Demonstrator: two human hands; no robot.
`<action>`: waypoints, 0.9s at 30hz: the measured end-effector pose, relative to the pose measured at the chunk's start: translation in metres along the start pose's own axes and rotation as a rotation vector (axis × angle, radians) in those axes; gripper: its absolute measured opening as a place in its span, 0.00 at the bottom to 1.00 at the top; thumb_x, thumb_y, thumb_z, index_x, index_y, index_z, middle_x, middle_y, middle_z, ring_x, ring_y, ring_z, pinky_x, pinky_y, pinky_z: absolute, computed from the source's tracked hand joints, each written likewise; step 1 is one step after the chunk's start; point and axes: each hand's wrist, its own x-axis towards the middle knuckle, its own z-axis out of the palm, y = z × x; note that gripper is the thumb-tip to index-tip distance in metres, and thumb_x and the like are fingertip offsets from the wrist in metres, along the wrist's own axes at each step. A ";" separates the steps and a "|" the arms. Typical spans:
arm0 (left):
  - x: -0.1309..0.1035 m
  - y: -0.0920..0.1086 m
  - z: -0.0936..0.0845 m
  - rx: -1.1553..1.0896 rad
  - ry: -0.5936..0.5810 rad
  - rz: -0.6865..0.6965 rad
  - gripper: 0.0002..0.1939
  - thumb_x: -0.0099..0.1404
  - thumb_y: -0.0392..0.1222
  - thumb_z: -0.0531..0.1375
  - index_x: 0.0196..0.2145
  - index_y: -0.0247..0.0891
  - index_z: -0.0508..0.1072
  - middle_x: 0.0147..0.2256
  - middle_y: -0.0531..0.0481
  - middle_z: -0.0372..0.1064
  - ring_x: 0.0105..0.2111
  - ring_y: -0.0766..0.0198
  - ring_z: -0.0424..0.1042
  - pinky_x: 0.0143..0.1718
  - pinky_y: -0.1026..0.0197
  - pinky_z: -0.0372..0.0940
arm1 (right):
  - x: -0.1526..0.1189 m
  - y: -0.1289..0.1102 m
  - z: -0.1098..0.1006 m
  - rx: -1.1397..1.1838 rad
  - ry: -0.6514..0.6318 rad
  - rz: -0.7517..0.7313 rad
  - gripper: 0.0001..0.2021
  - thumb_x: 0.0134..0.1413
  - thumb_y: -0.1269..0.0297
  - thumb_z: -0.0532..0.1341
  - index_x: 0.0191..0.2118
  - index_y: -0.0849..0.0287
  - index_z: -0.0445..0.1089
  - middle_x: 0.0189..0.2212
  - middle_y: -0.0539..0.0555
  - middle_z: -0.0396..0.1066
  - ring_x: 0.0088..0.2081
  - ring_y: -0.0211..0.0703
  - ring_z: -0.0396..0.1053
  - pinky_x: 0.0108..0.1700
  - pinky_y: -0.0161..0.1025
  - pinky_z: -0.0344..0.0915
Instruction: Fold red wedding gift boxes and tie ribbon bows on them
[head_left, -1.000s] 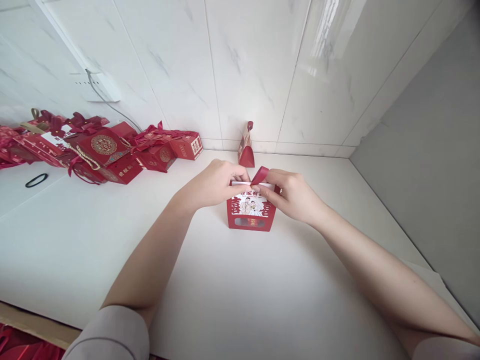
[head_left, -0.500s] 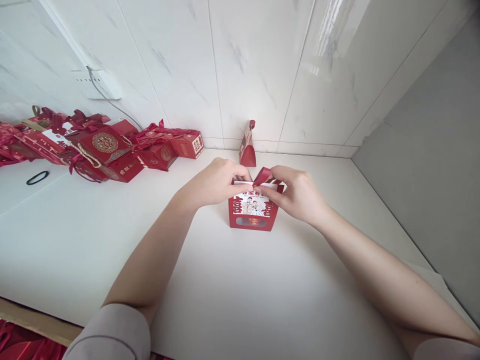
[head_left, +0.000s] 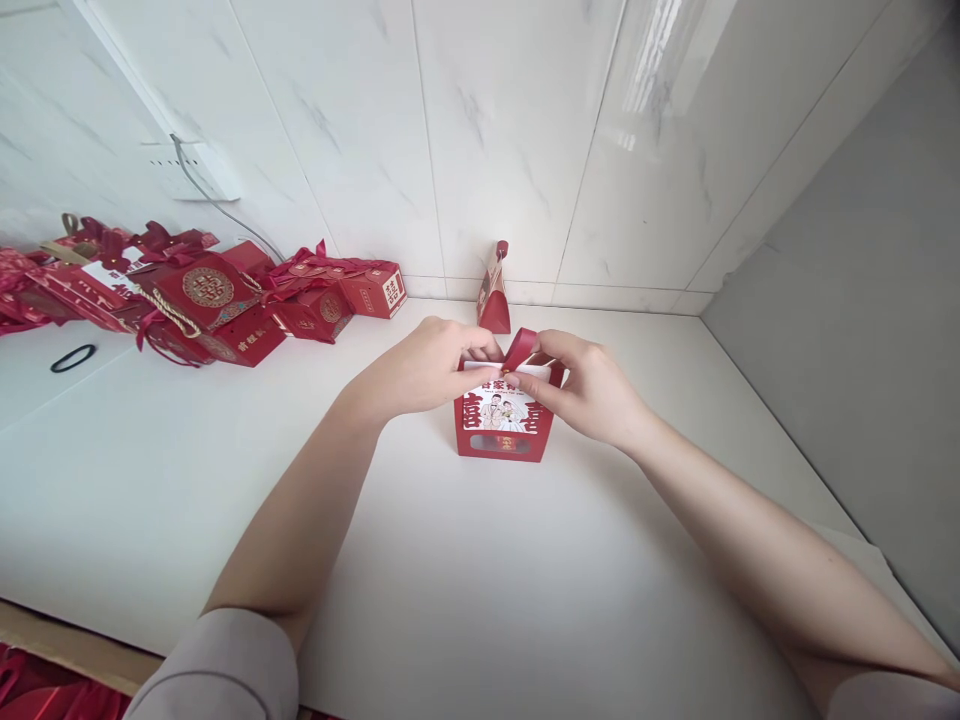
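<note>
The red box (head_left: 501,412) stands upright on the white table (head_left: 480,580), and through its little window (head_left: 489,443) I see something red and gold inside. The left hand (head_left: 427,370) pinches the box's top edge; the right hand (head_left: 592,395) grips the ribbon (head_left: 520,348) there. More boxes (head_left: 204,288) lie heaped leftward, their contents hidden.

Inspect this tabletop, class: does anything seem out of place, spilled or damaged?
Mainly a black loop lying loose on the tabletop at far left, unlike the red gift boxes heaped behind it. Nothing looks spilled or damaged; the box under the hands stands upright.
</note>
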 end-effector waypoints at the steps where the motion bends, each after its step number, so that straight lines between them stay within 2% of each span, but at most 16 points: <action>1: 0.000 0.000 0.000 -0.002 0.003 -0.003 0.11 0.63 0.43 0.56 0.34 0.38 0.77 0.29 0.51 0.74 0.26 0.66 0.67 0.24 0.64 0.55 | 0.000 0.000 0.000 -0.006 0.003 0.007 0.04 0.57 0.63 0.63 0.34 0.57 0.70 0.31 0.51 0.73 0.31 0.40 0.68 0.32 0.36 0.61; 6: 0.003 0.000 0.003 0.038 0.003 0.018 0.09 0.63 0.42 0.56 0.34 0.39 0.76 0.29 0.52 0.73 0.26 0.66 0.68 0.25 0.64 0.55 | 0.000 -0.002 0.001 -0.016 0.004 0.062 0.05 0.57 0.64 0.62 0.32 0.58 0.71 0.28 0.50 0.73 0.26 0.38 0.65 0.30 0.36 0.60; 11: 0.005 0.002 0.009 0.167 0.072 0.040 0.08 0.64 0.41 0.55 0.32 0.37 0.73 0.26 0.51 0.70 0.23 0.66 0.63 0.24 0.63 0.51 | -0.001 -0.001 0.003 -0.058 0.073 0.049 0.06 0.55 0.64 0.63 0.29 0.57 0.67 0.27 0.50 0.72 0.25 0.39 0.65 0.29 0.36 0.58; 16: 0.006 0.004 0.014 0.202 0.109 -0.013 0.08 0.63 0.41 0.55 0.33 0.38 0.73 0.22 0.52 0.65 0.20 0.66 0.59 0.23 0.62 0.49 | -0.003 0.001 0.008 -0.154 0.125 0.025 0.06 0.56 0.64 0.62 0.30 0.56 0.64 0.28 0.51 0.71 0.26 0.40 0.64 0.28 0.37 0.56; 21: 0.006 0.004 0.014 0.186 0.113 -0.006 0.07 0.63 0.41 0.55 0.32 0.38 0.71 0.20 0.53 0.62 0.19 0.66 0.57 0.22 0.62 0.48 | -0.005 0.004 0.013 -0.157 0.142 -0.002 0.07 0.59 0.62 0.60 0.32 0.56 0.63 0.29 0.52 0.69 0.26 0.40 0.63 0.29 0.37 0.57; 27: 0.003 0.001 0.006 0.030 0.026 0.003 0.07 0.63 0.42 0.55 0.33 0.40 0.72 0.28 0.53 0.70 0.23 0.68 0.62 0.23 0.65 0.53 | -0.004 0.001 0.010 -0.022 0.082 0.009 0.09 0.60 0.60 0.60 0.32 0.56 0.63 0.31 0.52 0.70 0.30 0.42 0.67 0.30 0.38 0.62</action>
